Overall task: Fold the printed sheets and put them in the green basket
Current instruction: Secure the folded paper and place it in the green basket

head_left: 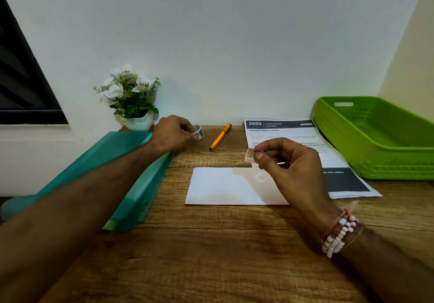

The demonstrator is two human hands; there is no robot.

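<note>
Two hands over wooden table (211, 255). Folded white sheet (223, 185) lies flat, blank side up. Printed sheets (281, 133) sit just behind-right of it, partly hidden by the right hand (288, 159). Green basket (387, 162) is further right of the sheet, just beside the stack. Orange pen (220, 136) behind the sheet, teal folder (131, 162) left of it, flower pot (133, 101) behind-left. Left hand (171, 133), behind-left of the sheet, fingers curled round tape roll (199, 132). Right hand raised over the sheet's far right corner, thumb and forefinger pinching pink sticker piece (250, 156) (bead bracelets (340, 234) on wrist).
</note>
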